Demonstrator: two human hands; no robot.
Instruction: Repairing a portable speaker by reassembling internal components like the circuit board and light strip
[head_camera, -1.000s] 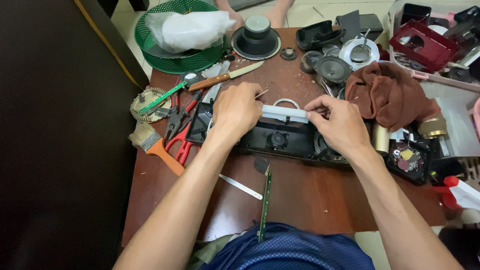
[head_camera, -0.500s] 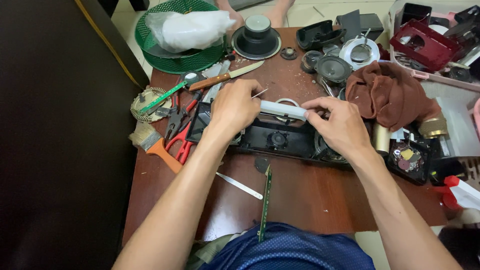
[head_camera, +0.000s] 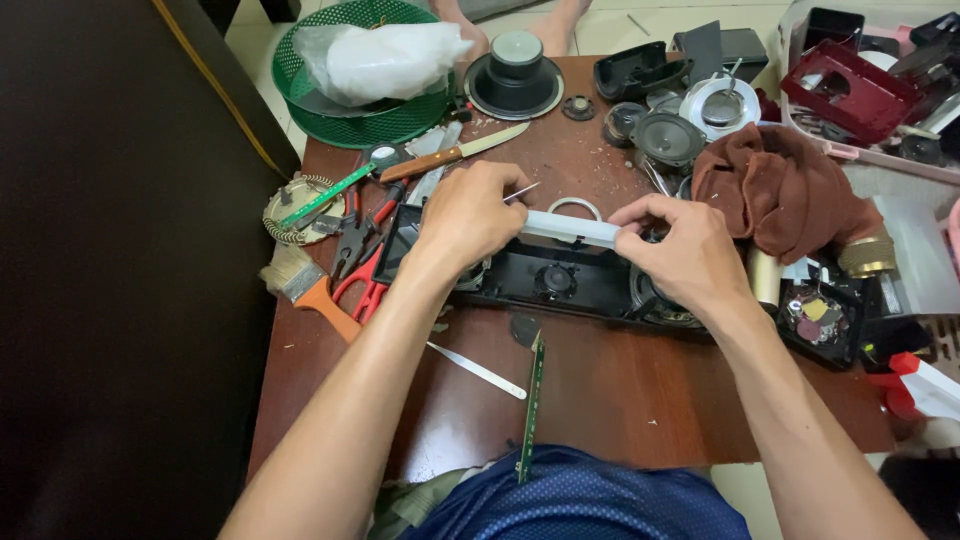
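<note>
Head view: we take the black speaker housing (head_camera: 560, 285), lying open on the brown table (head_camera: 620, 400), as our landmark and note items from left to right.

Far left of the housing lies a paintbrush with an orange handle (head_camera: 310, 290); nearer it, red-handled pliers (head_camera: 365, 280). Up and left of the housing stands a green mesh basket (head_camera: 350, 110) holding a white plastic bag (head_camera: 385, 55). A knife with a wooden handle (head_camera: 455, 152) lies between the basket and the housing.

Our left hand (head_camera: 465, 215) is over the housing's left end, fingers curled closed on the left end of a pale grey bar (head_camera: 570, 228). A thin metal pin (head_camera: 522, 191) sticks out of this hand; how it is gripped we cannot tell. The bar runs level just above the housing's far edge, held clear of the table. Our right hand (head_camera: 680, 250) pinches the bar's right end, over the housing's right end.

Below the housing lie a flat metal strip (head_camera: 480, 370) and a narrow green circuit board (head_camera: 530, 410). Behind it stands a loose speaker cone (head_camera: 516, 75). Right of it lies a crumpled brown cloth (head_camera: 790, 195).
</note>
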